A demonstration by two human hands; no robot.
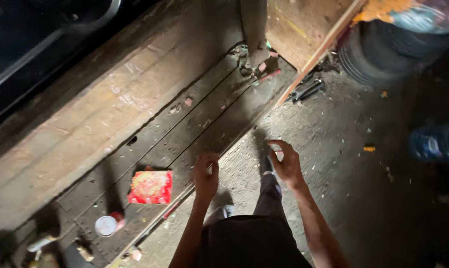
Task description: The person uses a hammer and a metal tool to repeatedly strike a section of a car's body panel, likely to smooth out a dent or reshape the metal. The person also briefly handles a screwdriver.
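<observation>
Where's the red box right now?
The red box lies flat on the dark wooden planks at lower left of the head view, just left of the left hand, with a white-capped can below it.

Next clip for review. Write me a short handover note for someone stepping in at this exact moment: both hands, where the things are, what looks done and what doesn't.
Left hand: fingers curled, above the plank edge; whether it holds anything can't be told.
Right hand: open, fingers bent, over the gritty floor, holding nothing.
Red box lies flat on the dark planks, left of the left hand; a white-lidded container sits nearer.
Done: nothing visible. Left: box untouched.
</observation>
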